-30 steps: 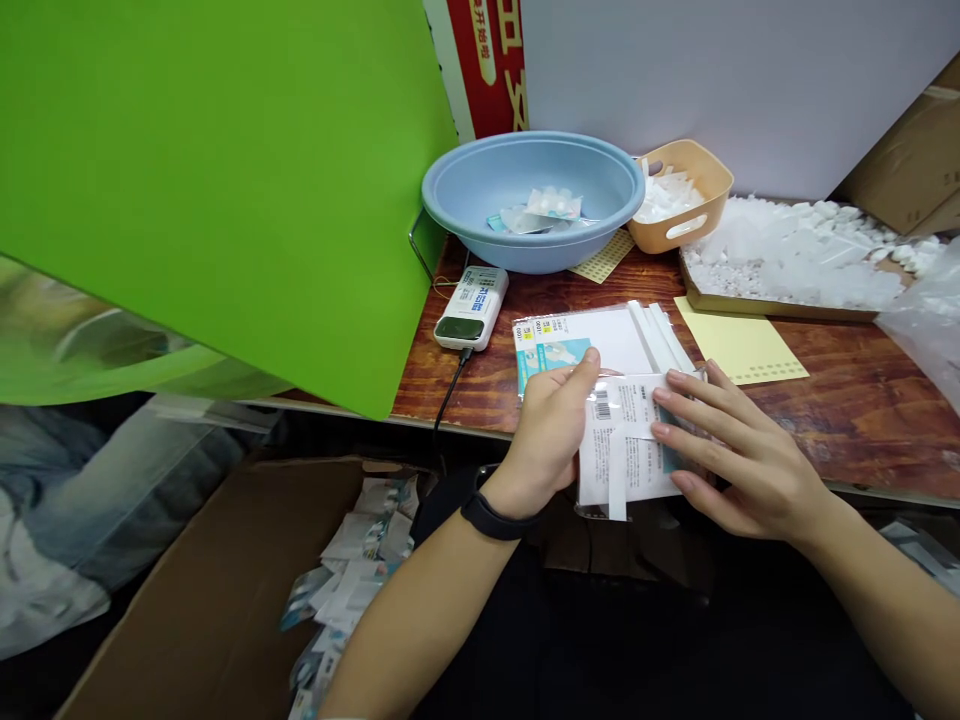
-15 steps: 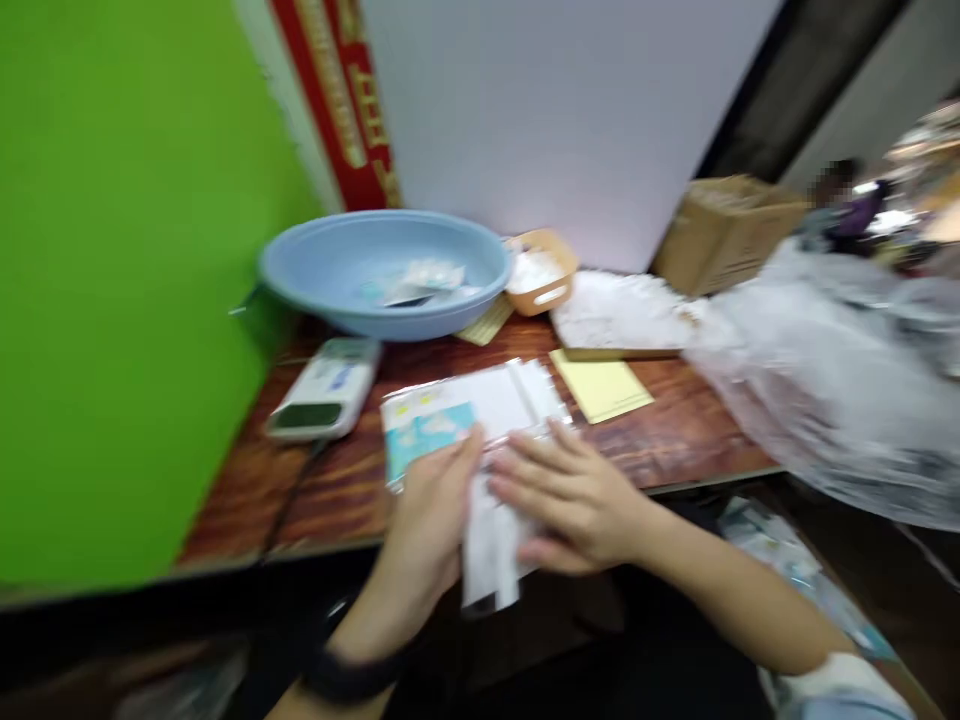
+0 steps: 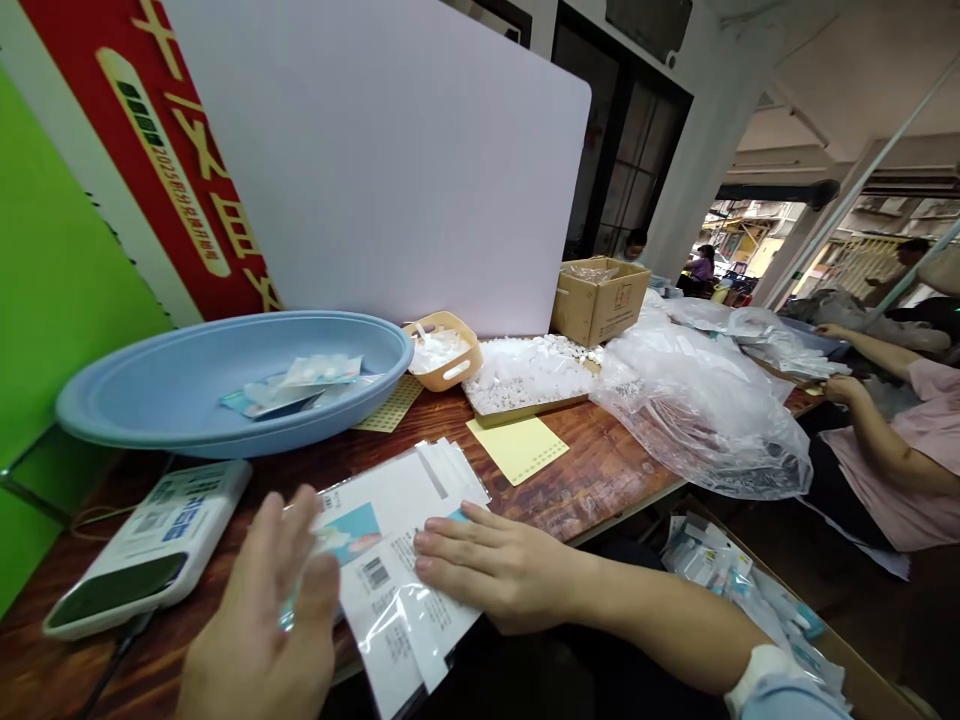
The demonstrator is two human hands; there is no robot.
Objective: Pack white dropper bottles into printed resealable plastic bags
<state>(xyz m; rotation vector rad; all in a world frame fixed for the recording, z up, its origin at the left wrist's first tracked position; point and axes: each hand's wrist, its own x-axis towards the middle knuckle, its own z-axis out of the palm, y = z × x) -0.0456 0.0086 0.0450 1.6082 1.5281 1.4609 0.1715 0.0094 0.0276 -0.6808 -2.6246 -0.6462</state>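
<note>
My right hand (image 3: 502, 568) lies flat, fingers stretched out, on a clear plastic packet (image 3: 390, 605) with a white barcode-printed card in it. That packet overhangs the front edge of the table. Beneath it rest other flat packets (image 3: 431, 470), white with a blue picture. Beside their left edge, my left hand (image 3: 266, 610) is raised, thumb and fingers apart, slightly blurred, with nothing visible in it. Whether its fingertips touch the packets I cannot tell.
A blue basin (image 3: 135, 385) holds several packets; a white scale (image 3: 150, 545) stands before it. Behind are an orange basket (image 3: 461, 370), a tray of small white pieces (image 3: 517, 405), yellow sheets (image 3: 517, 450) and a cardboard box (image 3: 600, 310). Plastic bags (image 3: 697, 400) and another person sit right.
The view has swung right and come closer. My left hand has moved off the packet to the left and spread its fingers. My right hand stays flat on the packet.
</note>
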